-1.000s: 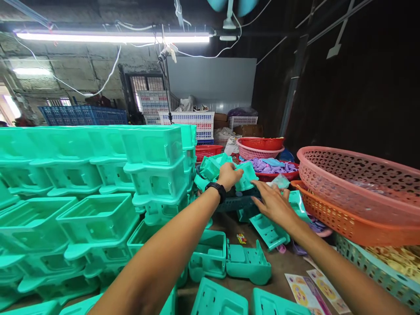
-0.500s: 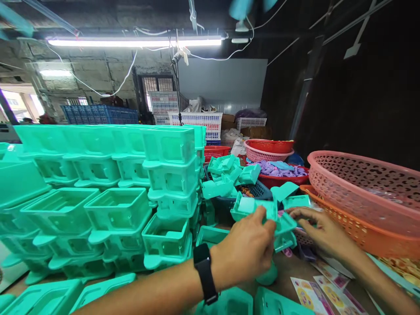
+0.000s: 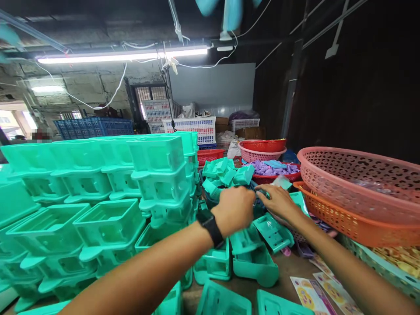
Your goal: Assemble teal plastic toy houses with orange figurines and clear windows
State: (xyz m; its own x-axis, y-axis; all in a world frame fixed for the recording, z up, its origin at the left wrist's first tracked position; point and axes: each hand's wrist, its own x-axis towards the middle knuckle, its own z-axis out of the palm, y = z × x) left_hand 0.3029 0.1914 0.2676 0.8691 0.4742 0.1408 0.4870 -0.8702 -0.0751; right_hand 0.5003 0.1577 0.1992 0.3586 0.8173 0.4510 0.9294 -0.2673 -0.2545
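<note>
My left hand (image 3: 236, 210), with a black watch on its wrist, is curled closed in front of the pile of small green plastic parts (image 3: 219, 170). Its fingertips are turned away, so what they hold, if anything, is hidden. Just to its right, my right hand (image 3: 278, 202) has thumb and fingers brought together near the left fingertips; a dark bit shows there, too small to name. Below the hands lie a green plastic tray-like part (image 3: 274, 231) and an open green plastic box (image 3: 255, 264).
Stacked green plastic boxes (image 3: 157, 153) fill the left side. A pink basket (image 3: 354, 192) sits over an orange basket (image 3: 344, 223) at right. Behind are purple pieces (image 3: 272, 167) in a red basket. Printed sticker sheets (image 3: 310, 295) lie at the front right.
Both hands have moved farther out and upward, closer together. The green parts that were between them now lie below, and the view has shifted slightly.
</note>
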